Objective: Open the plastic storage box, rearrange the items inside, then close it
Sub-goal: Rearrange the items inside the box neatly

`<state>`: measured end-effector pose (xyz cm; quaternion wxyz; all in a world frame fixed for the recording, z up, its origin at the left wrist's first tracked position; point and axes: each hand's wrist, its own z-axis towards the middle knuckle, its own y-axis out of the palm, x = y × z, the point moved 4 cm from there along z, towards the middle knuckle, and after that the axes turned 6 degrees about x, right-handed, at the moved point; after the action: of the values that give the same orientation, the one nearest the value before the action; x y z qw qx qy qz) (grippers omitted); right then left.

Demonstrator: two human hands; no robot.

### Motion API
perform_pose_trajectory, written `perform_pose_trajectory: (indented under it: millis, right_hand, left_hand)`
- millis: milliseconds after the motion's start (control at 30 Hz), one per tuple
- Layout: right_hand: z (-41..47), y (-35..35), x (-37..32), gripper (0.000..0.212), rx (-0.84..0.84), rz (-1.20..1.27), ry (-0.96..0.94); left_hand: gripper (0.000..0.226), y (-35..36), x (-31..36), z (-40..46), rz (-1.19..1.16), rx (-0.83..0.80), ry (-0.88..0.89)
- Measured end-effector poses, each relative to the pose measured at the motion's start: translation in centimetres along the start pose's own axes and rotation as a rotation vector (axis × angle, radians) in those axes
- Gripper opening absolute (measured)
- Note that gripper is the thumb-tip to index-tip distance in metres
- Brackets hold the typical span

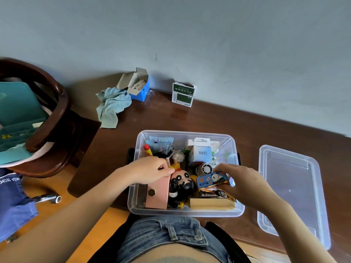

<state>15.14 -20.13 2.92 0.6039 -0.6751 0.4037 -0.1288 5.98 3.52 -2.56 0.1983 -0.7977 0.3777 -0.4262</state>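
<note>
Clear plastic storage box (235, 211), lid (288, 188) off beside it. White carton (201, 153) marked "Q8Q". Left hand (150, 169) grips pink box (158, 194); right hand (245, 181) grasps blue panda-print box (211, 180).

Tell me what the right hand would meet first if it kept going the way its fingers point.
The right hand, holding the panda box, points left across the bin; the doll's head looks first in line, though depth is unclear.

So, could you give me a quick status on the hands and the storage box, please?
Left hand grips pink box. Right hand grips panda box. Storage box open, lid off to its right. Nothing blocking.
</note>
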Motion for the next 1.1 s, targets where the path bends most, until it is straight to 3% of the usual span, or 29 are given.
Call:
perform_pose_trajectory:
  millis: [133,233,400,600,700,933,1100]
  right_hand:
    - [0.2,1.5,-1.3,0.031,-0.075,-0.071,-0.065]
    - [-0.1,3.2,-2.2,0.031,-0.194,-0.059,-0.099]
    - [-0.2,3.0,-1.8,0.034,-0.168,0.002,-0.038]
    - [-0.3,2.3,-1.3,0.037,-0.127,0.052,0.015]
    - [-0.4,2.5,-1.1,0.035,-0.118,0.077,0.046]
    - [-0.3,2.7,-0.6,0.033,-0.101,0.125,0.1]
    - [0.1,2.3,0.1,0.022,-0.036,0.212,0.158]
  left_hand:
    - [0.026,-1.2,-0.2,1.1,-0.005,0.286,-0.004]
    - [0.02,-1.3,0.7,2.0,0.063,0.364,0.063]
    - [0.025,0.2,3.8,5.0,0.294,0.305,0.142]
    - [0.028,2.6,4.5,8.7,0.718,0.082,0.005]
    - [0.033,3.4,4.4,9.7,0.828,0.092,-0.056]
    - [0.03,3.8,4.6,10.6,0.721,0.207,-0.119]
    - [0.014,1.7,4.8,9.1,0.368,0.218,-0.002]
